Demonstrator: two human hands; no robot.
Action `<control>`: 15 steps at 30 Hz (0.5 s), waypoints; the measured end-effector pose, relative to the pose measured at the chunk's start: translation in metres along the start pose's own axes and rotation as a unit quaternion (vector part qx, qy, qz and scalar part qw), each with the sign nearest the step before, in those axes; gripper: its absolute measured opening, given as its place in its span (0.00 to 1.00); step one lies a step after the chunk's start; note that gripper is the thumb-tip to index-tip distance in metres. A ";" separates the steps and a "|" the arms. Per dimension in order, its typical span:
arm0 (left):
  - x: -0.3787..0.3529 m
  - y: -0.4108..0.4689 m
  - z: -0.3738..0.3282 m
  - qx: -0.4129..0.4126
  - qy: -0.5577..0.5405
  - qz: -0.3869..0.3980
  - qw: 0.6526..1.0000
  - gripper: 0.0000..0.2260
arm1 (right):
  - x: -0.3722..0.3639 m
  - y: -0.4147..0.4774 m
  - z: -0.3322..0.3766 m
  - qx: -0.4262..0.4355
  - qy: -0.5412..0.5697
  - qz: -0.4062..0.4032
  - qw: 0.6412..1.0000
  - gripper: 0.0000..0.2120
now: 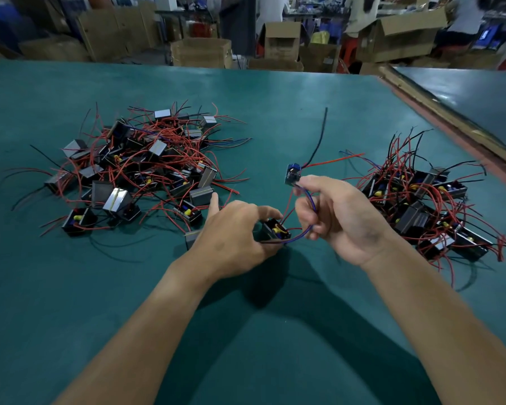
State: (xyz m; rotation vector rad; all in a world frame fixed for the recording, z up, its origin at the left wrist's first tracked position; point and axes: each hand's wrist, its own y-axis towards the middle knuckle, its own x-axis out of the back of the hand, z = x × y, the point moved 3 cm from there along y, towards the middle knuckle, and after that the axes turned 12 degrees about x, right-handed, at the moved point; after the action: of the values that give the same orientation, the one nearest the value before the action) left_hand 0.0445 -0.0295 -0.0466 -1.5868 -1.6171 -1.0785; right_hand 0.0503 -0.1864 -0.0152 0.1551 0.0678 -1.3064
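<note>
My left hand (234, 232) grips a small black box (275, 229) with a yellow part inside, just above the green table (246, 331). Its index finger sticks out toward the left pile. My right hand (339, 217) pinches a small blue component (292, 174) held up at its fingertips, with blue and red wires (301, 232) looping down from it into the black box. A black wire (319, 141) and a red wire run up and away from the blue component.
A loose pile of black boxes with red wires (135, 168) lies at the left. A second, tighter pile (427, 200) lies at the right near the table's edge strip (450, 124). Cardboard boxes (200, 52) and people stand beyond the far edge.
</note>
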 end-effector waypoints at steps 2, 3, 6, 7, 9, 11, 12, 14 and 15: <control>0.000 0.001 0.002 0.010 -0.009 -0.004 1.000 0.17 | 0.003 0.002 0.001 0.017 0.006 -0.041 0.999 0.09; 0.001 0.001 0.003 0.014 -0.011 -0.002 1.000 0.17 | 0.005 0.003 0.002 0.028 0.006 -0.063 0.998 0.09; 0.001 0.001 0.006 0.016 -0.004 0.020 1.000 0.18 | 0.011 0.006 0.004 0.052 -0.002 -0.125 0.991 0.12; 0.001 0.001 0.006 0.014 -0.001 0.023 1.000 0.18 | 0.013 0.007 0.004 0.057 -0.003 -0.139 0.989 0.13; 0.001 0.001 0.006 0.013 0.000 0.017 1.000 0.17 | 0.017 0.008 0.004 0.061 0.005 -0.148 0.987 0.15; 0.004 0.001 0.006 0.024 -0.008 0.005 1.000 0.17 | 0.018 0.009 0.005 0.064 0.005 -0.141 0.988 0.15; 0.005 0.002 0.007 0.034 -0.013 -0.004 0.999 0.17 | 0.019 0.009 0.004 0.069 -0.003 -0.137 0.988 0.16; 0.011 0.004 0.010 0.053 -0.010 -0.038 0.998 0.19 | 0.020 0.009 0.003 0.093 -0.055 -0.140 0.984 0.16; 0.014 0.005 0.013 0.064 0.001 -0.061 0.996 0.20 | 0.021 0.009 0.002 0.114 -0.106 -0.145 0.977 0.16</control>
State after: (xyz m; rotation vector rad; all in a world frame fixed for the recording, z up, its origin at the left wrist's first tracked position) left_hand 0.0497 -0.0117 -0.0398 -1.4198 -1.7646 -1.0165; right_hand 0.0643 -0.2043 -0.0154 0.2052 -0.2519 -1.6137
